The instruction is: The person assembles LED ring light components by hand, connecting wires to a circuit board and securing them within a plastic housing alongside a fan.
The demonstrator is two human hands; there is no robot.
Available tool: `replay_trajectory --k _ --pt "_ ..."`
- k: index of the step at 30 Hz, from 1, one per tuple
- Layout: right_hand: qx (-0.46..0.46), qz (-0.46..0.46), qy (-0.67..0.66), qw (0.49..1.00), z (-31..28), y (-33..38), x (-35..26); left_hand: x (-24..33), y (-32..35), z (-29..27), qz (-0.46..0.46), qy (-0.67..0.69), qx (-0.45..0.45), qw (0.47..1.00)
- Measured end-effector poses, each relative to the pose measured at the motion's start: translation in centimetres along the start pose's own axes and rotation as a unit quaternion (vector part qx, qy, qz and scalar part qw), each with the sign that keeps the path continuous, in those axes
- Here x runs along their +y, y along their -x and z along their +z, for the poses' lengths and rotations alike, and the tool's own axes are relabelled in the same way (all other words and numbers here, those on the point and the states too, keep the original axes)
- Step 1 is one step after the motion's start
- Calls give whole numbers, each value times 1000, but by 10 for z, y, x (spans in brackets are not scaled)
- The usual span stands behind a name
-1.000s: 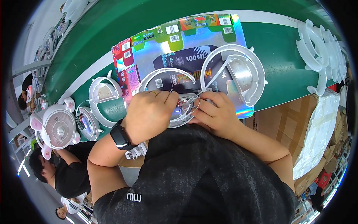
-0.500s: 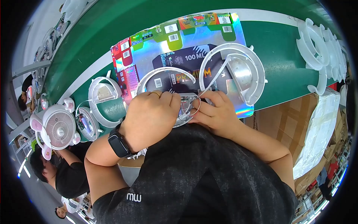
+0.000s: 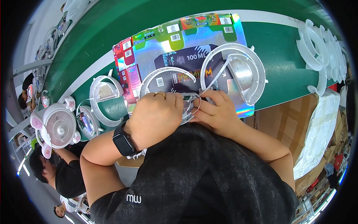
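Observation:
My left hand (image 3: 154, 115), with a gold ring and a black smartwatch at the wrist, closes over a small grey fan part (image 3: 187, 106) at the table's near edge. My right hand (image 3: 215, 112) grips the same part from the right and pinches thin white wires (image 3: 197, 103) that loop out of it. One wire runs up to a white round fan shell (image 3: 238, 71) lying just beyond my right hand. A second white ring-shaped shell (image 3: 164, 76) lies beyond my left hand. Most of the held part is hidden by my fingers.
Flattened shiny holographic cartons (image 3: 179, 41) cover the green table (image 3: 283, 44). More white fan shells (image 3: 102, 97) and a finished white-pink fan with ears (image 3: 57, 127) sit at the left. Stacked white rings (image 3: 320, 41) lie far right. Cardboard boxes (image 3: 291, 119) stand below. Another person (image 3: 56, 171) sits lower left.
Both hands stay on the small part. My left hand has shifted slightly right and up over it, and the wire loop between my fingers has grown smaller.

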State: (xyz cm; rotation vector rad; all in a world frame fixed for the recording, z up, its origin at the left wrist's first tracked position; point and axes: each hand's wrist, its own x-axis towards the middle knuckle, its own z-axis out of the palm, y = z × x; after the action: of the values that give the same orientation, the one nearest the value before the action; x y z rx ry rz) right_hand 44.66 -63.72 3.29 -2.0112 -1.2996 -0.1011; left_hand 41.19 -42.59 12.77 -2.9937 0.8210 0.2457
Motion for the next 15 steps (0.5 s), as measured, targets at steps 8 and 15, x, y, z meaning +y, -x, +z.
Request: replay_trajectory --k 8,15 --pt "5 0 8 1000 0 1 0 -11 -7 8 -9 148 17 989" --pt "72 -22 38 996 2 7 -3 -22 -16 15 -7 189 0 982"
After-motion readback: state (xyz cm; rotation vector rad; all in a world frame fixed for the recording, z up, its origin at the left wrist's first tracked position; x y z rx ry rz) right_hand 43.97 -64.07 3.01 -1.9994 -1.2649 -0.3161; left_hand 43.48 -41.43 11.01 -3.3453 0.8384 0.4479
